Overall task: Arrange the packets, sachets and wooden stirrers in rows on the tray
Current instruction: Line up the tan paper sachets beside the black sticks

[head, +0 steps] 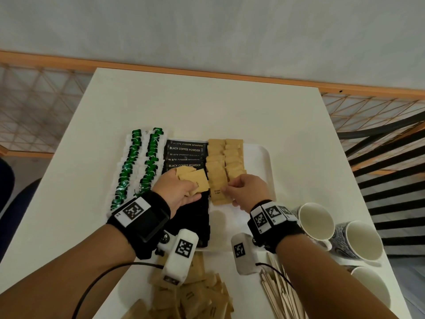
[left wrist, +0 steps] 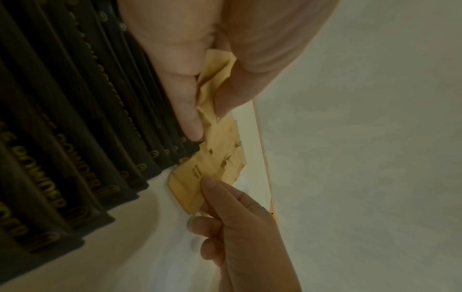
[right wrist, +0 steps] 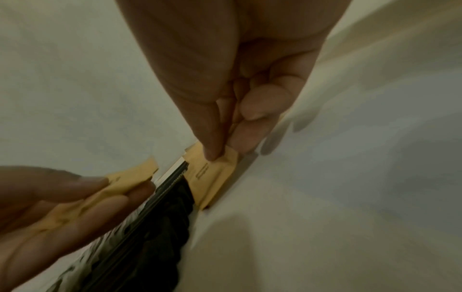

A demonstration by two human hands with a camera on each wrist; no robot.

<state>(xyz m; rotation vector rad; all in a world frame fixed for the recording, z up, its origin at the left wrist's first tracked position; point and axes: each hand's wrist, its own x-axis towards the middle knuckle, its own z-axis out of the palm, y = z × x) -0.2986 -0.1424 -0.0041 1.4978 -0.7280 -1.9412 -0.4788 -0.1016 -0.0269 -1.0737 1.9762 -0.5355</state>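
Left hand (head: pixel 177 189) holds a fan of brown sachets (head: pixel 195 180) over the black packets (head: pixel 185 155) on the tray (head: pixel 259 157). Right hand (head: pixel 247 191) pinches one sachet (head: pixel 218 194) at the near end of the brown row, right of the packets. Stirrers (head: pixel 282 293) lie on the worktop (head: pixel 207 107) near the tray's front edge.

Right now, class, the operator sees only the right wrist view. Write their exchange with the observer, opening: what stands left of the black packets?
Observer: Two rows of green-tagged tea bags, left of the black coffee packets.
Operator: How many brown rows am I building?
Observer: Two brown sachet rows; your right hand pinches the nearest sachet of the left one.
Operator: Where are the stirrers?
Observer: Not yet on the tray: the wooden stirrers lie heaped at the table's near edge, beside three cups.
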